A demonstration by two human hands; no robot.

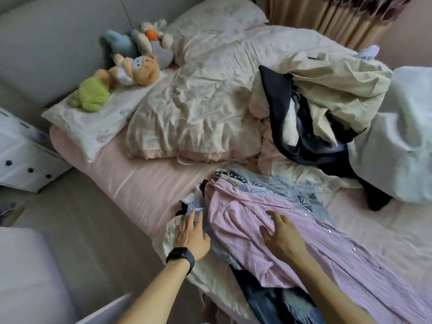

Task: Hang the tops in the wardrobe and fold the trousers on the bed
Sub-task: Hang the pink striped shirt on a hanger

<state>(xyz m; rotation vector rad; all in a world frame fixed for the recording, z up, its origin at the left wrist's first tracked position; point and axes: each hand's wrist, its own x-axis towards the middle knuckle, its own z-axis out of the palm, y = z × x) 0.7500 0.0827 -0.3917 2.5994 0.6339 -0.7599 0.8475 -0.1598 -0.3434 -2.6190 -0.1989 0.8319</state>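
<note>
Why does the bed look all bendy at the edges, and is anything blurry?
Head view: the wide lens bows the bed edge and white drawers; light is soft and dim, no glare; the pink striped shirt, left hand and right hand look sharp; the soft toys look slightly smeared.

No writing, label, brand or number could be read. The faint prints on the pillow [93, 127] at 9 o'clock were too blurred to make out, and the wristwatch [180, 253] at 7 o'clock showed a dark face
</note>
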